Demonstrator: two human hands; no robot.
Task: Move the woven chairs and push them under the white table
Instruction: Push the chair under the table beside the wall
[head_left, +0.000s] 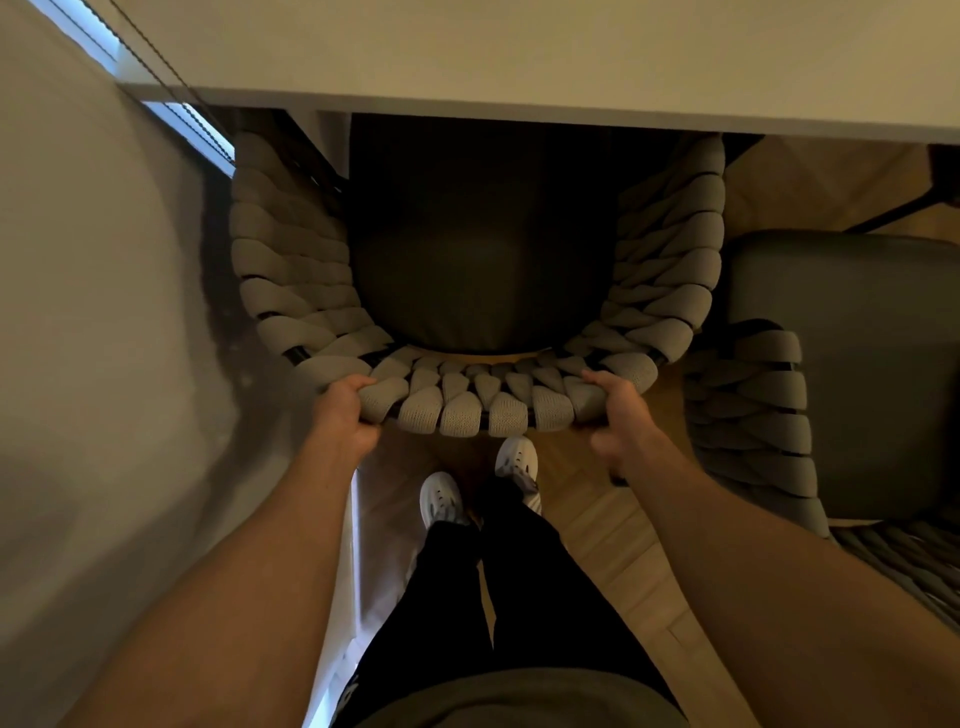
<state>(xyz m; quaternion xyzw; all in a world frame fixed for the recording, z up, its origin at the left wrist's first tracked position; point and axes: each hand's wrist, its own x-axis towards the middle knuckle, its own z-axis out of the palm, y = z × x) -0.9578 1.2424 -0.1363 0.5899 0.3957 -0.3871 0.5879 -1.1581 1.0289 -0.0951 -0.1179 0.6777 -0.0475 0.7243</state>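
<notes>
A woven chair (467, 400) with thick grey braided bands and a dark seat cushion (467, 260) stands straight ahead, its front part hidden under the white table (519, 57). My left hand (345, 415) grips the left end of the curved backrest. On the right end of the same backrest my right hand (621, 415) is closed. A second woven chair (753, 415) with a dark cushion stands to the right, beside the first and out from the table.
A pale curtain or wall (104, 312) runs close along the left, with a window strip and cords (192, 124) behind it. My feet in white shoes (441, 501) stand on the wooden floor (613, 530) just behind the chair.
</notes>
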